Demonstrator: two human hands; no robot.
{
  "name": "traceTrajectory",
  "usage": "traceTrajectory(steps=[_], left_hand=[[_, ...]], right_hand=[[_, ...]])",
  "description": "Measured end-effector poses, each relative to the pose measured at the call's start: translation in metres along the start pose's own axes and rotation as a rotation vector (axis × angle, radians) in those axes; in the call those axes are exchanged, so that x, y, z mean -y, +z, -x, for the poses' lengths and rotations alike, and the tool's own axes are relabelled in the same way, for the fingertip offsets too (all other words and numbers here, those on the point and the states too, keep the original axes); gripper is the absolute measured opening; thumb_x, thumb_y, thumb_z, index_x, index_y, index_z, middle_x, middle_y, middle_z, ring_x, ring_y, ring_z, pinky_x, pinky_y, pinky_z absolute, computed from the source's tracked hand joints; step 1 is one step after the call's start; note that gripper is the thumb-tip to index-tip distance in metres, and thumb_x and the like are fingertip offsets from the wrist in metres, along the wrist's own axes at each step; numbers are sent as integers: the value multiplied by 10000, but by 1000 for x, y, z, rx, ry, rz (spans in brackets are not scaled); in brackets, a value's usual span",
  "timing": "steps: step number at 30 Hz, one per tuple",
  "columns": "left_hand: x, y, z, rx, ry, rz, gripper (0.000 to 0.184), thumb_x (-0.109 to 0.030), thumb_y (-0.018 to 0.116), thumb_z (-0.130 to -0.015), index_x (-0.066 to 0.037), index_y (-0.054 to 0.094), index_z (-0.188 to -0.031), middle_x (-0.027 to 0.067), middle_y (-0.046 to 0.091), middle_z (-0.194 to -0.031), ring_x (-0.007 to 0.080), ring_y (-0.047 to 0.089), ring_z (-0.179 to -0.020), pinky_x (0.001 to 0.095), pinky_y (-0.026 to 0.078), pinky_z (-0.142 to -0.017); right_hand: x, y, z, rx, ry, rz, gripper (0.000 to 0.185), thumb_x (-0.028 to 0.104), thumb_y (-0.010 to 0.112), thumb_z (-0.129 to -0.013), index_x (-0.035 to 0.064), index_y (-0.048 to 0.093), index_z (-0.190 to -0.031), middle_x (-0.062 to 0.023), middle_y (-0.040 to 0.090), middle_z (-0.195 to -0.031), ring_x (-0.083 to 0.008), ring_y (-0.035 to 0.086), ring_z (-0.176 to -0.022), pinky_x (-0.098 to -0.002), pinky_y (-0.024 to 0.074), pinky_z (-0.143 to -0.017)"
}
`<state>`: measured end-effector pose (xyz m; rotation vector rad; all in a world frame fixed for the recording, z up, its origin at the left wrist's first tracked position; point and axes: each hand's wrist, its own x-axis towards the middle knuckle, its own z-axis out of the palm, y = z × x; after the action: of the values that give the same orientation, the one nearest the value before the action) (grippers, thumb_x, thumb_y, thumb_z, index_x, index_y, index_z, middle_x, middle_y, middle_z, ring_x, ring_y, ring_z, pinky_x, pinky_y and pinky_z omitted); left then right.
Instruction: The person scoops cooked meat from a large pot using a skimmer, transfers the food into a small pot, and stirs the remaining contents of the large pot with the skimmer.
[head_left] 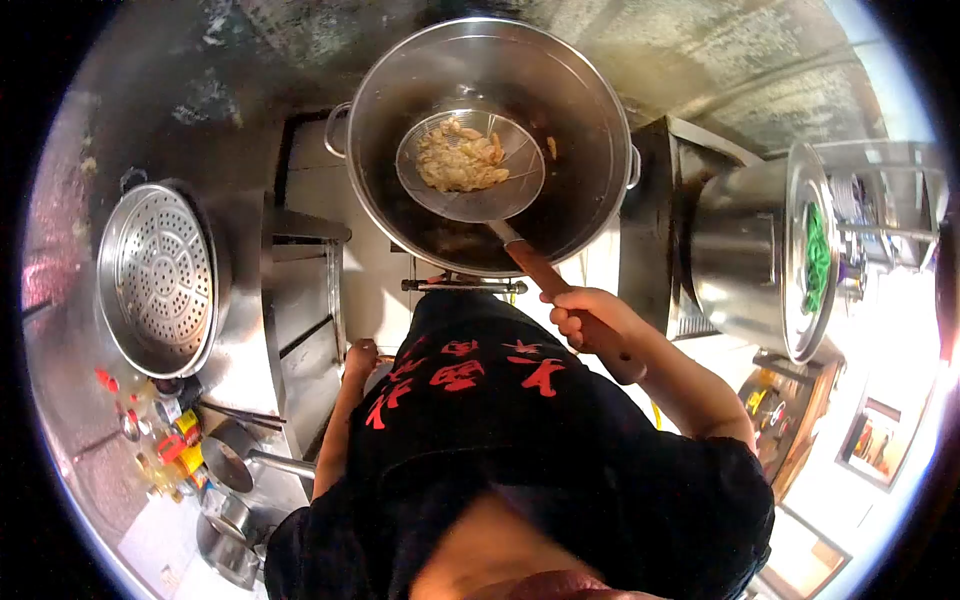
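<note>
My right hand [597, 320] is closed around the brown wooden handle of a mesh skimmer [520, 205]. Its round wire basket is over the inside of a large steel stockpot [375, 225], and a clump of pale, yellowish food [460, 158] lies in the mesh. Dark contents show lower in the pot, with a small pale bit at its right side. Low at my left side, beside the apron [450, 390], my left hand [362, 357] has curled fingers. What it grips, if anything, is mostly hidden.
To the left are a perforated steamer pan [165, 270], several bottles [180, 440] and a saucepan [228, 455] on a steel counter. A tall lidded pot [740, 250] with a green cloth [817, 260] on top stands to the right. Behind is a stained metal wall [700, 60].
</note>
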<state>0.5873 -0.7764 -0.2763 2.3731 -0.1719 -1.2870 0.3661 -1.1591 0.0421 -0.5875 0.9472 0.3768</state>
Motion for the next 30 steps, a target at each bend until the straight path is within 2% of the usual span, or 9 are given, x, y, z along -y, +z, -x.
traceTrajectory(steps=[7, 9, 11, 15, 17, 18, 22, 25, 30], left_hand=[[18, -1, -21, -32, 11, -41, 283, -295, 541, -795, -35, 628, -867, 101, 657, -745, 212, 635, -695, 335, 501, -630], [38, -2, -39, -39, 381, -380, 242, -253, 583, -797, -33, 616, -891, 104, 652, -741, 192, 630, -638, 320, 506, -570], [47, 0, -42, 10, 41, 41, 240, -248, 598, -804, -29, 608, -901, 105, 649, -739, 189, 626, -600, 315, 505, -538], [101, 12, -78, -13, 228, -59, 207, -245, 513, -783, -57, 600, -794, 152, 618, -683, 287, 610, -602, 405, 488, -599], [85, 8, -73, 11, 3, 233, 179, -235, 551, -762, -62, 589, -791, 168, 612, -727, 288, 616, -654, 414, 485, -607], [28, -10, -39, -20, -69, -25, 196, -230, 582, -738, -51, 587, -818, 182, 615, -767, 297, 620, -696, 421, 489, -618], [78, -6, -75, -111, 930, -840, 296, -270, 468, -804, -33, 598, -925, 178, 640, -718, 306, 636, -646, 416, 504, -630], [68, 5, -62, -28, 48, -87, 285, -264, 458, -819, -42, 597, -929, 186, 637, -728, 308, 639, -663, 419, 505, -628], [36, -9, -31, -9, 50, -70, 307, -302, 474, -822, -55, 608, -945, 194, 640, -743, 323, 639, -673, 425, 506, -639]], right_hand=[[-16, 5, -28, 192, -53, -507, 166, 209, 482, -887, 65, 494, -970, 58, 437, -661, -42, 417, -552, -191, 351, -476], [-17, 4, -37, 221, -36, -652, 162, 194, 481, -885, 78, 472, -998, 57, 457, -688, -36, 440, -560, -178, 369, -483], [-14, 8, -38, 186, -37, -734, 165, 177, 488, -881, 78, 463, -1009, 53, 465, -700, -38, 459, -571, -178, 388, -487], [-12, 1, -52, 241, -15, -933, 159, 152, 496, -875, 67, 460, -1005, 41, 486, -699, -50, 485, -564, -186, 419, -485], [-7, 4, -57, 175, -6, -884, 160, 141, 496, -875, 59, 455, -1007, 29, 493, -694, -58, 487, -552, -193, 428, -480], [-6, 7, -57, 110, -15, -815, 140, 146, 496, -875, 59, 465, -981, 23, 495, -683, -64, 488, -546, -196, 426, -476], [2, 25, -44, -94, -83, -421, 109, 167, 495, -874, 59, 496, -859, 1, 492, -636, -94, 488, -535, -219, 415, -474], [0, 25, -36, -141, -93, -203, 208, 186, 491, -861, 52, 448, -1014, 20, 468, -653, -68, 442, -525, -207, 374, -448], [-9, 10, -17, -133, -118, -10, 375, 178, 520, -809, 5, 417, -1125, 2, 443, -604, -79, 399, -465, -215, 354, -423]])
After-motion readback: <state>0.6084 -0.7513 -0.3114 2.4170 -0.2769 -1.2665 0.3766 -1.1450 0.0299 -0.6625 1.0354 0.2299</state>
